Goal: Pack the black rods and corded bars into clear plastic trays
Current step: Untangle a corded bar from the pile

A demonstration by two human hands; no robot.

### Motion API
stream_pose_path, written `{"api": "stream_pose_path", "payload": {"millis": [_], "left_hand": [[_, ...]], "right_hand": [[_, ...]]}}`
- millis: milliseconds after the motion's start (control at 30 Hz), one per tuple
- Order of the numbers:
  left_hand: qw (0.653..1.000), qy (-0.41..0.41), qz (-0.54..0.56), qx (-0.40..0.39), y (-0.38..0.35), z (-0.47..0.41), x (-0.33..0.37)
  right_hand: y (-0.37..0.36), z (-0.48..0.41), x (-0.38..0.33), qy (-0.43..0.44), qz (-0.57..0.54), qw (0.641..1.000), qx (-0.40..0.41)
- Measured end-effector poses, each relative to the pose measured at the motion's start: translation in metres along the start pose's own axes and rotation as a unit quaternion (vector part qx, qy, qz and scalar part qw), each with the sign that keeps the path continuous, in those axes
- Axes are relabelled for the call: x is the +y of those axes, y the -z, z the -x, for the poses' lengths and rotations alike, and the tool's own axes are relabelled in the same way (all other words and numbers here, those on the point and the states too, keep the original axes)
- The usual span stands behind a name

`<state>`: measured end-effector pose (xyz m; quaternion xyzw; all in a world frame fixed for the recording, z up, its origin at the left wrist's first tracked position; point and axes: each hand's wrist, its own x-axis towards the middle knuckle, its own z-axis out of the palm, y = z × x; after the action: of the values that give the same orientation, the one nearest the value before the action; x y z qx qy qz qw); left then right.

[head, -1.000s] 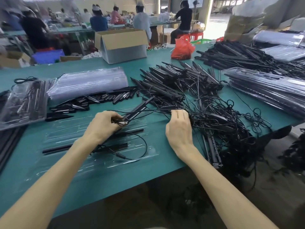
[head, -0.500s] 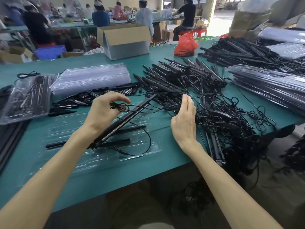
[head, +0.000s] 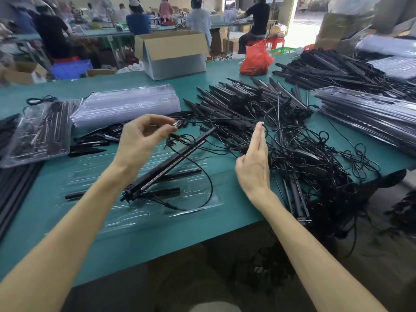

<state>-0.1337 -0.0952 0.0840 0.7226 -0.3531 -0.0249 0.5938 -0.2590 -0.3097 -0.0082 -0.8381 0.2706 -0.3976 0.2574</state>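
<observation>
Near the front edge of the green table (head: 227, 210), one clear tray (head: 126, 218) is seen, two black rods (head: 166, 191) laid inside, one corded bar (head: 173, 159) tilted across it. Its cord (head: 212, 190) is pinched by the left hand (head: 144, 140); the right hand (head: 254, 163) is held flat, grasping nothing, beside the tangled pile (head: 299, 154).

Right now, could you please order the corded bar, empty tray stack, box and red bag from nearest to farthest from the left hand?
1. Corded bar: just below the left hand.
2. Empty tray stack: right behind it, slightly left.
3. Box: far back, centre.
4. Red bag: farthest, back right.
</observation>
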Motion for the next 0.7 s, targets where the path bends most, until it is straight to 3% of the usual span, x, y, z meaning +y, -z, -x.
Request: {"api": "stream_pose_path", "payload": {"millis": [100, 333, 533, 700], "left_hand": [[0.996, 0.007, 0.003, 0.085, 0.002, -0.003, -0.005], [0.973, 0.032, 0.217, 0.077, 0.003, -0.003, 0.015], [0.984, 0.038, 0.176, 0.005, -0.010, 0.000, 0.013], [0.992, 0.011, 0.122, -0.004, -0.021, 0.002, 0.004]], "right_hand": [[0.001, 0.002, -0.002, 0.033, 0.019, 0.999, -0.009], [0.000, 0.007, -0.004, 0.122, 0.039, 0.989, -0.075], [0.006, 0.012, -0.012, 0.264, 0.029, 0.954, -0.142], [0.010, 0.015, -0.015, 0.223, 0.026, 0.963, -0.148]]}}
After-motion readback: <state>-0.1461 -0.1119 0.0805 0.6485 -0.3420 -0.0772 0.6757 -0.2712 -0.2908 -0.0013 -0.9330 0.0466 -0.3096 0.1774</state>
